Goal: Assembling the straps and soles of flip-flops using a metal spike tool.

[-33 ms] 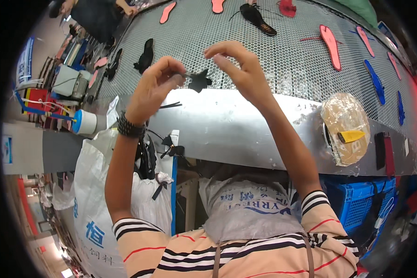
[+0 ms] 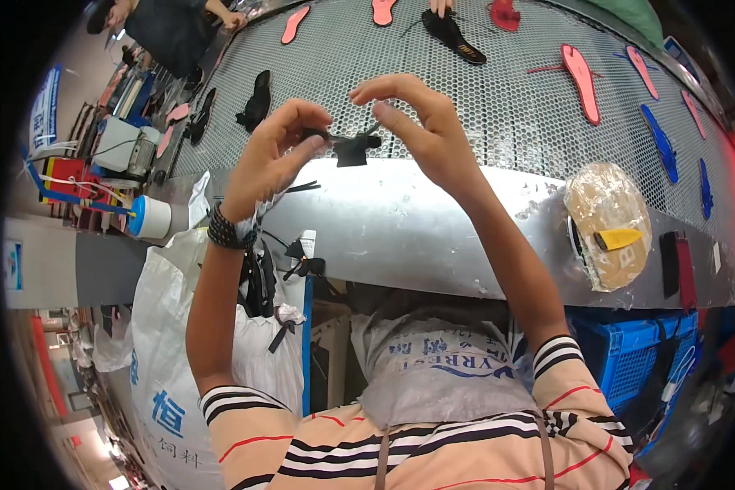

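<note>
Thumb and fingers of my left hand are closed on a black strap piece with a flat tab and a knot-like end. It hangs over the near edge of the metal mesh belt. My right hand is curved just right of it, with thumb and index finger apart. A thin black end reaches up to the right thumb; whether hidden fingers touch it, I cannot tell. Loose black strips lie below my left hand.
Pink insoles, black sandals and blue sandals lie on the belt. On the metal ledge sits a wrapped round pad with a yellow tool. White sacks stand left, a blue crate right. Another person works far left.
The black strap piece has turned, its tab now squarer, and its thin end is closer to my right thumb. My right fingertips moved slightly left. Another person's hand shows more at the far black sandal.
</note>
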Motion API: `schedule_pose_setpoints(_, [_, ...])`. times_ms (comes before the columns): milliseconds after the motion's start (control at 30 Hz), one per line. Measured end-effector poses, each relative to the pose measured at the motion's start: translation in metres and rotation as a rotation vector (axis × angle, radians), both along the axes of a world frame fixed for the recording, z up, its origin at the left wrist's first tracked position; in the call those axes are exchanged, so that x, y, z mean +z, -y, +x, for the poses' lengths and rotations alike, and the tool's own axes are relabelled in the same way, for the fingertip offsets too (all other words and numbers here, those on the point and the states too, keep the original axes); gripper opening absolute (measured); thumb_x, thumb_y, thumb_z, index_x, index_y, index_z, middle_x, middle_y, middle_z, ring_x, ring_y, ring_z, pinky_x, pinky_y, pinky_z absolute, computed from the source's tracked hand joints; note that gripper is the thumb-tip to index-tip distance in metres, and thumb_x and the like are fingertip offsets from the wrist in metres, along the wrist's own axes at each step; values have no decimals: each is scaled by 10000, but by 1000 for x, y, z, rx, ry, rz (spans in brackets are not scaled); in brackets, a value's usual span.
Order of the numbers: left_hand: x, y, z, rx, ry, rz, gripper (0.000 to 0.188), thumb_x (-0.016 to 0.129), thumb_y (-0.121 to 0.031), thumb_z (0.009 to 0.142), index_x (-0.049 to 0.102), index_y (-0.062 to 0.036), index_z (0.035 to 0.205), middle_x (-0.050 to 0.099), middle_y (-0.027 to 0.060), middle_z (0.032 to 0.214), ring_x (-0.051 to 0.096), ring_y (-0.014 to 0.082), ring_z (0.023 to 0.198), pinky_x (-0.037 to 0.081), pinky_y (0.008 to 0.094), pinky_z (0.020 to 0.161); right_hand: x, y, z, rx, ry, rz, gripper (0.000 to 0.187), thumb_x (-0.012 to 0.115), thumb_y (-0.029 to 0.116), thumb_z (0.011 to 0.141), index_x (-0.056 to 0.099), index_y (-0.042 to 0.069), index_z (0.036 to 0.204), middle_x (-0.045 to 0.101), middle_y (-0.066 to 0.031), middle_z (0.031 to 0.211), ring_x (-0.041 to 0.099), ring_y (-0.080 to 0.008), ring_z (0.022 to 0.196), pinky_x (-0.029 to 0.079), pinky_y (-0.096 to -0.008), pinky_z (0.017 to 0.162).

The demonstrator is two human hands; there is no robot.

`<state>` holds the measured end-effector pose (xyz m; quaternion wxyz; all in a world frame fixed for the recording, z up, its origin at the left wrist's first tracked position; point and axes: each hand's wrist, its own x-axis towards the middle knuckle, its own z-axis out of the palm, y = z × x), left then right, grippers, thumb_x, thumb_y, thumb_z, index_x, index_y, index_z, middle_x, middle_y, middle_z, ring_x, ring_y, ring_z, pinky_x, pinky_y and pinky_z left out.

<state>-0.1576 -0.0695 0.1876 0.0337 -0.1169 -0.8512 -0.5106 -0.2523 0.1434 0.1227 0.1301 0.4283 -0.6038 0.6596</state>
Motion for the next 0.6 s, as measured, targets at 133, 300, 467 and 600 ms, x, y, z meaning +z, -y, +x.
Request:
schedule_pose_setpoints(133, [14, -30, 20, 53, -159, -26, 168, 570, -5, 1042, 552, -17, 1208, 636, 33, 1004, 614, 102, 895, 498, 253, 830, 31, -26, 30, 167, 31, 13, 247, 589, 63, 913, 673, -25, 1127, 706, -136, 1083, 658, -276, 1079, 497, -392, 977])
schedule_pose_setpoints(300, [5, -48, 18, 105, -190, -133, 130, 551, -58, 1071, 551, -43, 1199, 630, 28, 865, 564, 76, 770, 465, 230, 697, 8, -56, 78, -553, -253, -281, 341, 495, -42, 706, 606, -34, 1029, 650, -172, 1065, 615, -299, 935, 500, -425, 873])
schedule_pose_setpoints(467, [-19, -62, 23, 20, -199, -48, 238, 560, -103, 1072, 499, -54, 1297, 626, -1, 841, 535, 35, 715, 418, 198, 625, 19, -30, 113, -244, -421, -1, 275, 612, -34, 754, 580, 23, 1021, 596, -143, 1001, 597, -326, 976, 483, -424, 880])
schedule_pose_setpoints(600, [-15, -70, 27, -3, 76, 282, 288, 546, -162, 1086, 448, -50, 1332, 636, -19, 806, 486, 14, 634, 362, 183, 549, 13, -22, 76, -291, -381, 166, 250, 650, 19, 833, 561, 43, 1065, 605, -113, 1010, 624, -312, 969, 478, -431, 874])
